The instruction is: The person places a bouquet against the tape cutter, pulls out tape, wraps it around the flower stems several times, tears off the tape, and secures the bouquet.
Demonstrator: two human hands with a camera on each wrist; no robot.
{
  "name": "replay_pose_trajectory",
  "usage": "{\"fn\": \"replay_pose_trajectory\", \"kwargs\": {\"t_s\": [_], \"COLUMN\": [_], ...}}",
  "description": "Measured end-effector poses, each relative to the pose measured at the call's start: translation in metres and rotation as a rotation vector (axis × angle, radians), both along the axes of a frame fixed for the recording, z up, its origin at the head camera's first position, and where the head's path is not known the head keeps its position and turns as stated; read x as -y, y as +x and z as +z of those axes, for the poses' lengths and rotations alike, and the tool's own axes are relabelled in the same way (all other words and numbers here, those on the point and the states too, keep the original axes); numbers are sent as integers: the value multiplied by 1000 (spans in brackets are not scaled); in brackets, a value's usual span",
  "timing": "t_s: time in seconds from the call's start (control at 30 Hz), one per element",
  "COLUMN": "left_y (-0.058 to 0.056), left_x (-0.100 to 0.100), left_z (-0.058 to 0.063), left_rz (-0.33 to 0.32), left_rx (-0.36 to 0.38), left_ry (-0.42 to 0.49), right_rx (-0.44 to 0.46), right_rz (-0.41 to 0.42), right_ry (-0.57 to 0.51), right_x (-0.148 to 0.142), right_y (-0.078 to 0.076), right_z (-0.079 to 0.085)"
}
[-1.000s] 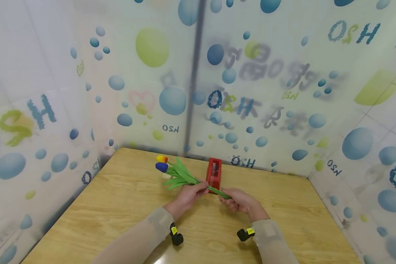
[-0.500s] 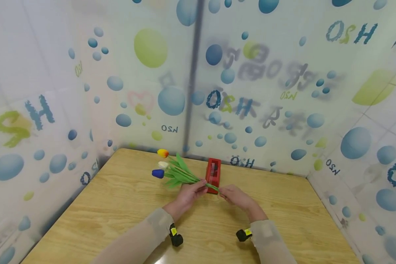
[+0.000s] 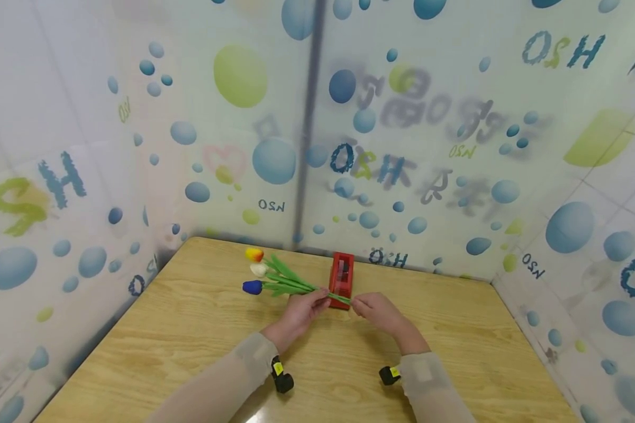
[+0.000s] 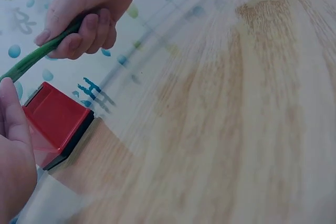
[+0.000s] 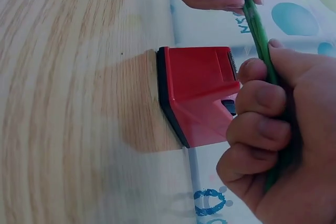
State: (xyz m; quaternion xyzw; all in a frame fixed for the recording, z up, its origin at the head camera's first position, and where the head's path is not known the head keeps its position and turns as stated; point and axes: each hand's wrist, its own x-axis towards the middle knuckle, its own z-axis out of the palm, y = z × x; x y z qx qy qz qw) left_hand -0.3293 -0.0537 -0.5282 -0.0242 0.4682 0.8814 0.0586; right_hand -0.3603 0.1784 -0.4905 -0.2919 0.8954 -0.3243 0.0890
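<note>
A small bunch of artificial tulips (image 3: 291, 283) lies slantwise between my two hands over the table. Its heads are orange-yellow (image 3: 254, 254), white (image 3: 258, 269) and blue (image 3: 252, 287), pointing left. My left hand (image 3: 300, 311) pinches the green stems below the leaves, between thumb and fingers. Curled round the stem ends is my right hand (image 3: 382, 314); in the right wrist view its fingers wrap the stems (image 5: 255, 27) and hide their lower part. Just behind the stems stands a red tape dispenser (image 3: 343, 273) with a toothed cutting edge (image 5: 232, 64).
The light wooden table (image 3: 217, 352) ends at the back against a pale curtain (image 3: 434, 176) printed with bubbles and letters, which also closes off both sides. Each wrist carries a small black camera (image 3: 283, 382).
My right hand has shifted a little left along the stems and now covers their ends, which showed in its grip before. The tulip heads have spread apart, and the white one now shows clearly.
</note>
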Motion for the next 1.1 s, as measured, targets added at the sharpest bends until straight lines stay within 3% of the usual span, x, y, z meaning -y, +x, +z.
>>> {"fn": "replay_pose_trajectory", "kwargs": {"t_s": [0.1,0.23,0.37,0.5,0.6,0.7,0.77,0.87,1.1], "left_y": [-1,-2,-4,-4,-3,-3,-2,-1,-2], "left_x": [0,1,0,0,1,2,2,2,-2], "left_z": [1,1,-1,0,0,0,0,0,3], "left_rz": [7,-16,-37,-33,-33,-35,-32,-30,-35], "left_rx": [4,-17,-45,-44,-38,-47,-41,-41,-67], "left_ry": [-13,-53,-86,-89,-78,-71,-63,-57,1], "right_rx": [156,451,686,838,886,869,798,616,87], "right_rz": [-35,-99,-132,-109,-103,-136,-136,-115,-97], "right_ry": [-74,-200,-279,-365,-422,-449,-428,-352,-160], "right_x": [2,-1,-5,-7,-5,-4,-3,-2,-1], "right_y": [0,1,4,5,3,2,1,-2,-4], "right_z": [-2,-5,-5,-5,-6,-6,-7,-7,-2]}}
